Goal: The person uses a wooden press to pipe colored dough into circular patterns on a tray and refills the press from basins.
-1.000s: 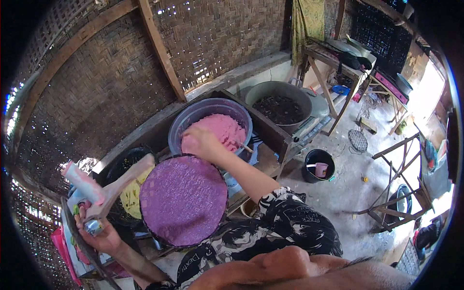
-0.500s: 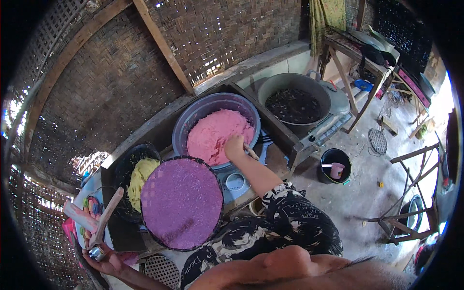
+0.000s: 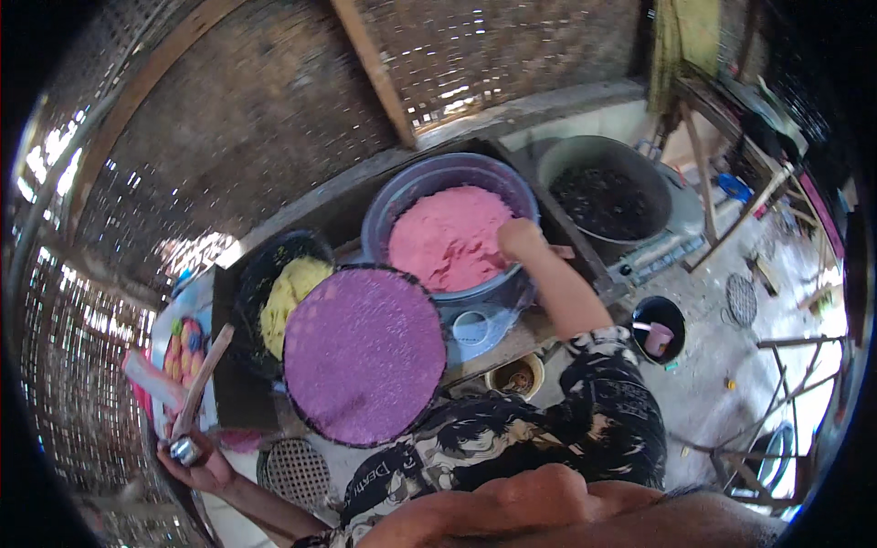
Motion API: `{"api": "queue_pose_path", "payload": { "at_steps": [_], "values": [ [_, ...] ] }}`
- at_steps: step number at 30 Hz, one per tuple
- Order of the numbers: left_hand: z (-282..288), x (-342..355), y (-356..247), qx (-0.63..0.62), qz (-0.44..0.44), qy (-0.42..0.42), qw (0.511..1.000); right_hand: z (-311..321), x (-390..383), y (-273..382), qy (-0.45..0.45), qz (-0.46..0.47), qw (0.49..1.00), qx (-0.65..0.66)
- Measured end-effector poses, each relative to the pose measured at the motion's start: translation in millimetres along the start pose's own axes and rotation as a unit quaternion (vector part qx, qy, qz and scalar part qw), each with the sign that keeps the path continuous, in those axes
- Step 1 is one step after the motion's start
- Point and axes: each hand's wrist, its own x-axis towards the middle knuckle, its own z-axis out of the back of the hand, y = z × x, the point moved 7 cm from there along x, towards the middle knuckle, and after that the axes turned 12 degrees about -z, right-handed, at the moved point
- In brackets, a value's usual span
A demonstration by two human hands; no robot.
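right hand [image 3: 521, 239] fingertips hidden in pink mass [image 3: 448, 236]

Colourful printed packet [image 3: 183, 352] at far left, beside the black tub [image 3: 265, 274]

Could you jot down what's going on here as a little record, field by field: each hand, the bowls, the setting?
left hand: grips a long wooden stick with a metal end
right hand: rests in pink mash inside a large purple plastic basin
round tray of purple paste: in front of the basin
dark bowl of yellow mash: left of the tray
dark metal pot: right of the basin
walls: woven bamboo
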Motion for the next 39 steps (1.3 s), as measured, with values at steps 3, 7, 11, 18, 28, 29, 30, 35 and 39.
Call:
{"api": "queue_pose_path", "payload": {
  "at_steps": [3, 7, 11, 18, 28, 29, 30, 35, 39],
  "values": [
    [0.7, -5.4, -3.8, 0.05, -0.038, -0.007, 0.998, 42.2, 3.2, -4.6, -0.009, 0.045, 0.999, -0.023],
    [-23.0, -11.4, 6.0, -0.014, -0.014, -0.003, 1.0, 55.5, 14.5, 1.1, -0.035, 0.118, 0.992, -0.007],
    [-15.9, -19.7, -5.8, -0.015, -0.032, -0.017, 0.999, 23.7, 41.0, -10.4, -0.029, 0.102, 0.99, -0.096],
    [-10.7, -37.6, -33.9, 0.058, -0.075, -0.072, 0.993, -39.7, 32.1, 16.2, 0.058, 0.129, 0.983, -0.114],
    [-4.3, -38.7, -47.6, 0.154, -0.087, -0.106, 0.978, -56.6, 26.0, 29.0, 0.102, 0.109, 0.988, -0.041],
    [-8.3, -34.4, -43.7, 0.155, -0.075, -0.091, 0.981, -51.0, 23.5, 29.6, 0.103, 0.122, 0.986, -0.046],
    [5.9, -35.5, -49.3, 0.166, -0.105, -0.174, 0.965, -36.2, 19.2, 30.1, 0.1, 0.133, 0.985, -0.053],
    [-25.3, -14.7, -50.8, 0.243, -0.076, 0.044, 0.966, 46.9, -0.4, 31.9, 0.211, 0.194, 0.951, 0.116],
    [-60.1, 18.8, -17.5, 0.519, -0.047, 0.023, 0.853, 134.4, -49.4, 55.6, 0.251, 0.295, 0.862, 0.327]
  ]
}}
